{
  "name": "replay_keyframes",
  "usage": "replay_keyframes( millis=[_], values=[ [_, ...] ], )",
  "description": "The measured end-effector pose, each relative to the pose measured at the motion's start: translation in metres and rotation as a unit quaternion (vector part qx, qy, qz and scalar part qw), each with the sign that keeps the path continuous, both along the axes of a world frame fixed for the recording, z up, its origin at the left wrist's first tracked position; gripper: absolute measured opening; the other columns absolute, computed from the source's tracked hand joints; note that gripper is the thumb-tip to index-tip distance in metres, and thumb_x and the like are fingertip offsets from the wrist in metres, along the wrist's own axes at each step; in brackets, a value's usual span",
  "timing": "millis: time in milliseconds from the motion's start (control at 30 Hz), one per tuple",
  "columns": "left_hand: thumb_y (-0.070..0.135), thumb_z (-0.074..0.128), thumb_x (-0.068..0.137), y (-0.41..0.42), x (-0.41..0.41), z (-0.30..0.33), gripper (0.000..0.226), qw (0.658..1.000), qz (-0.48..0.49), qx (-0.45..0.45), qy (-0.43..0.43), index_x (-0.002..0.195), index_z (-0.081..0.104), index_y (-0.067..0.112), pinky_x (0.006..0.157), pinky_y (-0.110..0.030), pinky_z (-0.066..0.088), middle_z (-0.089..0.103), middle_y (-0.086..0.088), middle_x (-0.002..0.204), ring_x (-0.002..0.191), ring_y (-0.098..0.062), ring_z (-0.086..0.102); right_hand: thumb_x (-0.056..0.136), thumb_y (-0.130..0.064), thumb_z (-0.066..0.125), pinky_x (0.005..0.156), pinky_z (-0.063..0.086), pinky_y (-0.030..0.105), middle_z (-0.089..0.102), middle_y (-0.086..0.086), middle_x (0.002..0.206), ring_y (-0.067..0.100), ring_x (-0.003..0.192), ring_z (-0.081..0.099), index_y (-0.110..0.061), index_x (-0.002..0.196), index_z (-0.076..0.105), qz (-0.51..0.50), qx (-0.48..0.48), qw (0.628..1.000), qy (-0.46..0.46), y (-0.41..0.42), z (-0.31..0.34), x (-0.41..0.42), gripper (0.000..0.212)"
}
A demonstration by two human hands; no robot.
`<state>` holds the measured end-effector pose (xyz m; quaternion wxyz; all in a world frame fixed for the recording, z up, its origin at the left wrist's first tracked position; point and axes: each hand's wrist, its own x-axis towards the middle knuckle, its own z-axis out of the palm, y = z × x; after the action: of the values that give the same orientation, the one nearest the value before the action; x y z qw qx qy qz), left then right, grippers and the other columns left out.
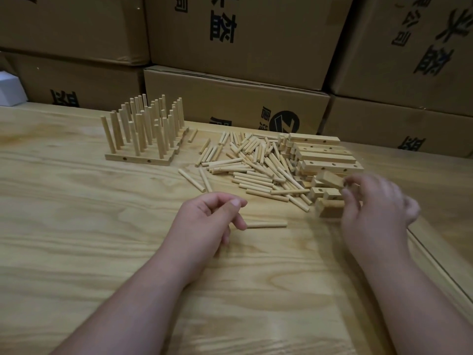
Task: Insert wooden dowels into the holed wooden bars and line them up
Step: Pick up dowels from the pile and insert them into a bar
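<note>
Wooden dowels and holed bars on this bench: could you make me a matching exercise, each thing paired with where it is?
Things:
1. single pale wooden dowel
2. loose heap of pale wooden dowels
3. short holed wooden bar
4. finished group of holed bars with upright dowels

Places:
A. far left on the light wooden table
B. gripped by the right hand
C. flat on the table, its end at the left hand
D. middle of the table, left of the stacked bars

Pairs: 1-C, 2-D, 3-B, 4-A
</note>
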<state>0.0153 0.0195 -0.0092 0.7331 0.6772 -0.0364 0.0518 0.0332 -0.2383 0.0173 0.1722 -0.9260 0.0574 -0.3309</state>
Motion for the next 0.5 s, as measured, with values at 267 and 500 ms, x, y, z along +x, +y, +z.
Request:
replay_keyframes(
  millis=[267, 500],
  values=[
    [0.027, 0.084, 0.071, -0.004, -0.001, 0.0, 0.04, 0.999, -0.03, -0.015, -0.012, 0.109, 0.074, 0.02, 0.053, -0.017, 0.045, 0.07, 0.01, 0.076, 0.061, -0.012, 0.051, 0.095, -0.027, 0.059, 0.09, 0.041, 0.041, 0.066, -0.01, 0.105, 0.016, 0.102, 0.059, -0.022, 0.111, 0.069, 0.292, -0.06, 0.954, -0.034, 0.052, -0.006, -0.011, 0.019],
    [0.028, 0.078, 0.079, -0.002, 0.0, -0.003, 0.024, 0.998, -0.047, -0.016, -0.03, 0.101, 0.076, 0.017, 0.055, -0.013, 0.047, 0.074, 0.007, 0.075, 0.064, -0.001, 0.065, 0.093, -0.041, 0.059, 0.085, 0.05, 0.036, 0.065, -0.013, 0.106, 0.011, 0.1, 0.061, -0.024, 0.113, 0.068, 0.361, -0.055, 0.931, -0.012, 0.065, -0.012, -0.01, 0.028]
  ],
)
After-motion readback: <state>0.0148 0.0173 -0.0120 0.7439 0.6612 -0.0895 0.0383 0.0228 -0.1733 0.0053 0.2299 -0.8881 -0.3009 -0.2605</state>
